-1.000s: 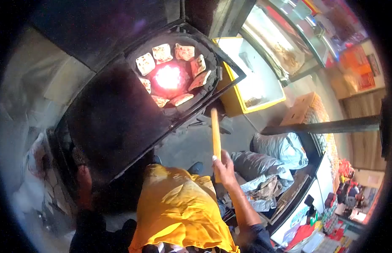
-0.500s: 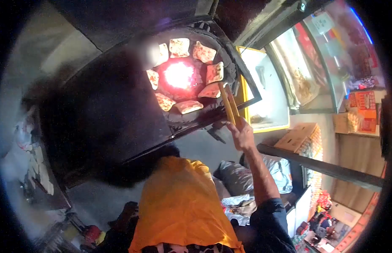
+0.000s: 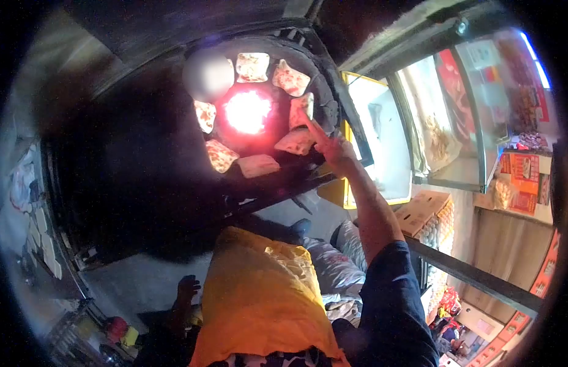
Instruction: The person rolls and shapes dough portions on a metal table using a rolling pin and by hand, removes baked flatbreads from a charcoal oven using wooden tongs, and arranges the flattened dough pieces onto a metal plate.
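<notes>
My right hand (image 3: 340,158) is closed around wooden tongs (image 3: 315,129) and reaches over the round oven. The tips of the tongs are right at a flatbread (image 3: 301,109) on the oven's right side. Just below that lies another flatbread (image 3: 296,142), close to my fingers. Several more browned flatbreads (image 3: 252,67) ring the glowing fire (image 3: 248,112) in the middle. Low beside my apron, my left hand (image 3: 187,289) hangs in shadow, its fingers slightly curled and apart, with nothing visible in them.
A yellow-rimmed white box (image 3: 408,174) stands right of the oven. Behind it is a glass display case (image 3: 464,116). Egg trays and a cardboard box (image 3: 426,211) sit to the right, with grey bags (image 3: 336,269) below. My orange apron (image 3: 259,300) fills the lower middle.
My right hand has moved up and further over the oven with the tongs, now at the right-hand flatbreads. My left hand has come into clearer view. The camera view has shifted slightly.
</notes>
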Tool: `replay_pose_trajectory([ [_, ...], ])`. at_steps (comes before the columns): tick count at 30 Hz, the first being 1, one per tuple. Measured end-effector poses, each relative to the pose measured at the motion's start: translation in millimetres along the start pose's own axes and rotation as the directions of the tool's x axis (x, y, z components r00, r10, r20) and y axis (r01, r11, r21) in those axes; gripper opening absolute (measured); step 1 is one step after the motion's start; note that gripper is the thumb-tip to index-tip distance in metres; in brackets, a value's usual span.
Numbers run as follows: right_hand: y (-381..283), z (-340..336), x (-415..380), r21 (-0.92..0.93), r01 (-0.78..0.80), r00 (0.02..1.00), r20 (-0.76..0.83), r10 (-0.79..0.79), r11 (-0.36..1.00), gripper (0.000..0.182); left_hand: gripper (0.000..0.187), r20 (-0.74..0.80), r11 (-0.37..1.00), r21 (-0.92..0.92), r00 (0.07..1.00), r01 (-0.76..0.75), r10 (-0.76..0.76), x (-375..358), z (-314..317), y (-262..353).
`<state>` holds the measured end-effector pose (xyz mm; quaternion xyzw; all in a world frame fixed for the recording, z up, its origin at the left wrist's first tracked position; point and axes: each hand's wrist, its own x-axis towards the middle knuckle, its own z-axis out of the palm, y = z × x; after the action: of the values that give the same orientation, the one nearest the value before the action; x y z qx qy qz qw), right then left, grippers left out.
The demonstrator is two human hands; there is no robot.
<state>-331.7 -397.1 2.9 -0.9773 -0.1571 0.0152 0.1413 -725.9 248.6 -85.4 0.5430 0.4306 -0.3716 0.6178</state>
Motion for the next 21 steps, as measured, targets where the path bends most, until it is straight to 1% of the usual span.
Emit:
replay_pose_trajectory([
  [1, 10.4, 10.5, -5.7, 0.132, -0.113, 0.989, -0.078, 0.124, 0.985, 0.024, 0.033, -0.032, 0.999, 0.035, 0.999, -0.031, 0.032, 1.1, 14.9, 2.2],
  [2, -36.4, -45.3, -3.2, 0.4, -0.43, 0.898, 0.099, 0.428, 0.809, 0.025, 0.033, -0.057, 0.995, 0.073, 0.996, -0.063, 0.067, 4.3, 29.1, 3.6],
  [3, -17.4, -24.7, -23.3, 0.653, -0.365, 0.91, 0.101, 0.401, 0.664, 0.028, 0.033, -0.047, 0.994, 0.083, 0.996, -0.072, 0.076, 5.2, 44.5, 8.1],
  [5, -45.0, -86.1, -39.1, 0.424, -0.613, 0.788, 0.275, 0.551, 0.666, 0.032, 0.041, -0.108, 0.993, 0.051, 0.989, 0.105, -0.099, 11.8, 76.6, 13.5],
  [6, -34.7, -81.0, -64.8, 0.6, -0.656, 0.726, 0.335, 0.601, 0.458, 0.036, 0.041, -0.103, 0.994, 0.063, 0.991, 0.094, -0.087, 28.7, 84.9, -7.1],
  [7, -24.3, -75.8, -93.8, 0.73, -0.65, 0.665, 0.414, 0.622, 0.21, 0.04, 0.036, -0.11, 0.997, 0.056, 0.993, 0.052, -0.046, 55.8, 82.3, -48.8],
  [8, -25.6, -95.5, -119.6, 0.809, -0.587, 0.682, 0.473, 0.558, 0.032, 0.045, 0.031, -0.119, 0.999, 0.054, 0.993, 0.01, -0.003, 74.2, 79.1, -77.1],
  [9, -14.9, -103.0, -148.7, 0.821, -0.57, 0.702, 0.462, 0.542, 0.038, 0.041, 0.03, -0.073, 0.993, 0.111, 0.996, -0.035, 0.044, 75.4, 90.1, -82.3],
  [11, 9.4, -107.2, -205.9, 0.85, -0.512, 0.618, 0.462, 0.635, -0.12, 0.037, 0.027, 0.036, 0.935, 0.328, 0.991, -0.135, 0.131, 69.0, 117.9, -88.0],
  [12, 25.6, -109.7, -228.7, 0.869, -0.449, 0.581, 0.46, 0.671, -0.207, 0.035, 0.026, 0.095, 0.853, 0.489, 0.983, -0.185, 0.159, 72.3, 123.8, -95.3],
  [13, 44.0, -112.7, -247.2, 0.879, -0.379, 0.543, 0.464, 0.7, -0.288, 0.033, 0.025, 0.163, 0.712, 0.661, 0.972, -0.237, 0.172, 81.1, 124.7, -103.6],
  [14, 67.3, -117.7, -258.4, 0.883, -0.363, 0.516, 0.457, 0.725, -0.298, 0.029, 0.023, 0.23, 0.565, 0.777, 0.961, -0.278, 0.155, 91.6, 123.5, -114.3],
  [15, 100.0, -120.7, -266.7, 0.849, -0.433, 0.486, 0.502, 0.715, -0.302, 0.023, 0.022, 0.298, 0.423, 0.85, 0.949, -0.314, 0.106, 103.0, 117.5, -120.3],
  [16, 115.5, -140.5, -260.0, 0.891, -0.388, 0.503, 0.419, 0.756, -0.235, 0.026, 0.023, 0.199, 0.632, 0.742, 0.974, -0.223, 0.11, 76.8, 142.6, -111.2],
  [17, 146.6, -138.0, -257.4, 0.927, -0.299, 0.554, 0.363, 0.749, -0.228, 0.036, 0.023, 0.096, 0.816, 0.558, 0.989, -0.148, 0.114, 35.7, 182.8, -88.0],
  [18, 161.2, -158.4, -240.3, 0.895, -0.399, 0.467, 0.385, 0.796, -0.198, 0.046, 0.023, -0.006, 0.934, 0.34, 0.993, -0.107, 0.116, -27.5, 247.3, -41.8],
  [19, 212.5, -134.1, -235.9, 0.909, -0.221, 0.495, 0.418, 0.762, -0.354, 0.051, 0.023, -0.035, 0.94, 0.326, 0.992, -0.101, 0.119, -40.6, 265.3, -29.8],
  [20, 205.4, -159.5, -214.2, 0.914, -0.108, 0.482, 0.391, 0.784, -0.39, 0.055, 0.026, -0.076, 0.932, 0.357, 0.993, -0.052, 0.085, -52.4, 277.0, -22.2],
  [21, 215.8, -170.4, -207.5, 0.866, -0.2, 0.57, 0.484, 0.664, -0.459, 0.044, 0.029, -0.114, 0.923, 0.386, 0.992, -0.002, 0.05, -61.7, 280.3, -21.1],
])
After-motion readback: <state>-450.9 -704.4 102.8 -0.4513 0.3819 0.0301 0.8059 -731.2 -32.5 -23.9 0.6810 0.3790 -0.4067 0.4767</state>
